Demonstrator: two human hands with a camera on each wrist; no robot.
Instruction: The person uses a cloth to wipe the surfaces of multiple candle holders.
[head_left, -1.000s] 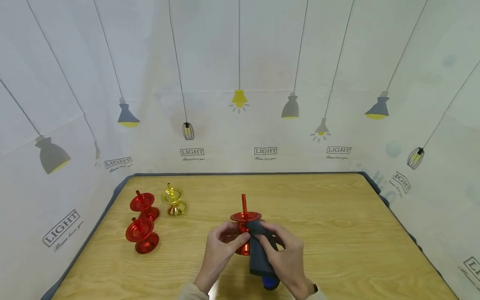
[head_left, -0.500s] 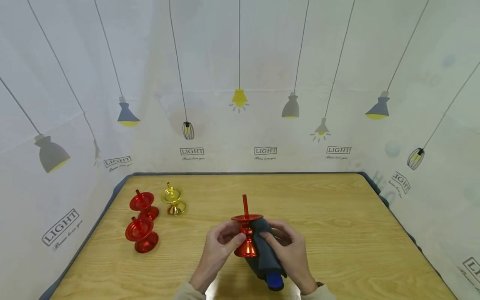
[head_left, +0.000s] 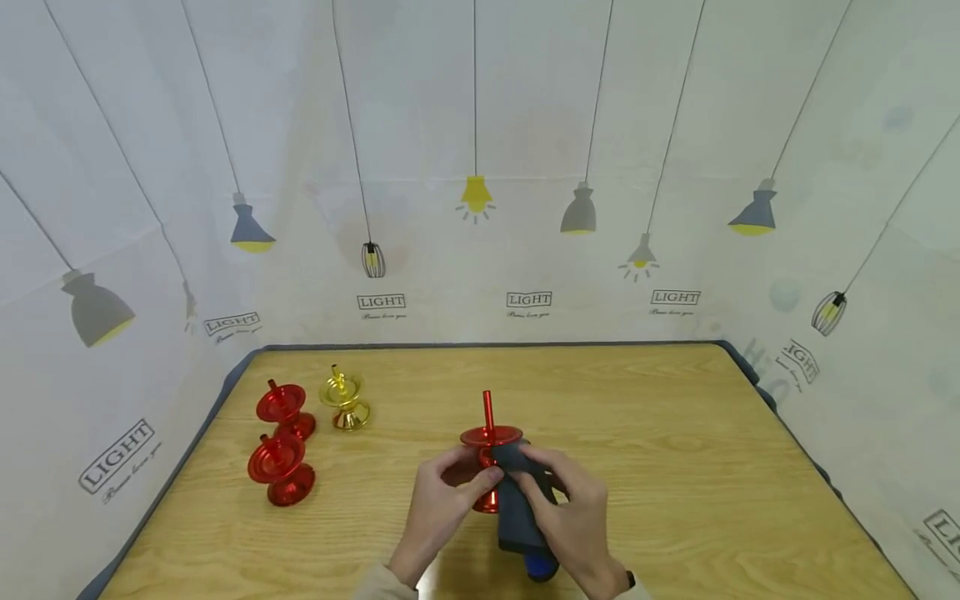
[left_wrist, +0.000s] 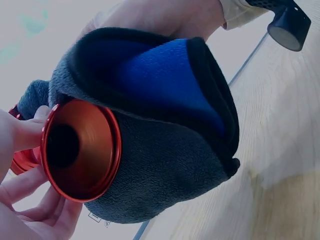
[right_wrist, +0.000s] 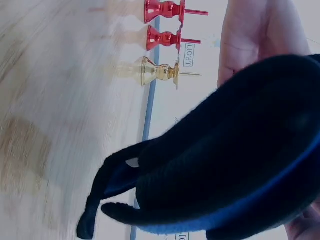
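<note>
Plainly, the table (head_left: 697,467) lies below the red holder (head_left: 491,437), held up and upright. Right of the holder, the right hand (head_left: 573,510) pinches the cloth (head_left: 519,518), apparently folded to pad that side. Left of the holder, the left hand (head_left: 442,502) grips it, thumb in front, likely steadying it against the cloth. Farther left stand a near red one (head_left: 291,485), a rear red one (head_left: 282,404) and a gold one (head_left: 348,412), seemingly out of the hands' way. Atop the holder, the spike (head_left: 488,410) points up, untouched
</note>
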